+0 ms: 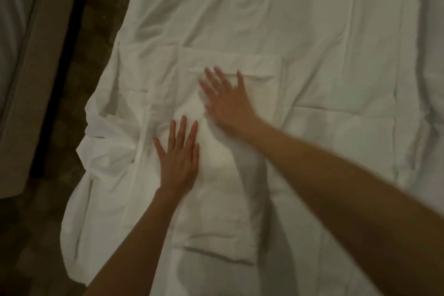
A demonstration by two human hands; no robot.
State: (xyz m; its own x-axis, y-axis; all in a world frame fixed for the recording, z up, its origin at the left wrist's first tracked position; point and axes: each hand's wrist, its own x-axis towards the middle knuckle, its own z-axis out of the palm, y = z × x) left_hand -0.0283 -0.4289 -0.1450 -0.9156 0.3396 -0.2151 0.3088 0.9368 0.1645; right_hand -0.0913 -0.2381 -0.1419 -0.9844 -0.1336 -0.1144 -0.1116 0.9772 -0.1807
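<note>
A folded white cloth (223, 211) lies as a long rectangle on a bed covered by a white sheet (300, 19). My left hand (179, 154) rests flat on the cloth near its left side, fingers straight and pointing away from me. My right hand (227, 101) lies flat on the cloth's far part, fingers spread; it is blurred by motion. Neither hand holds anything.
The sheet's left edge (96, 146) is bunched and hangs over the side of the bed. A dark patterned carpet (79, 60) runs along the left. Further left stands a second bed (16, 31) with a tan base.
</note>
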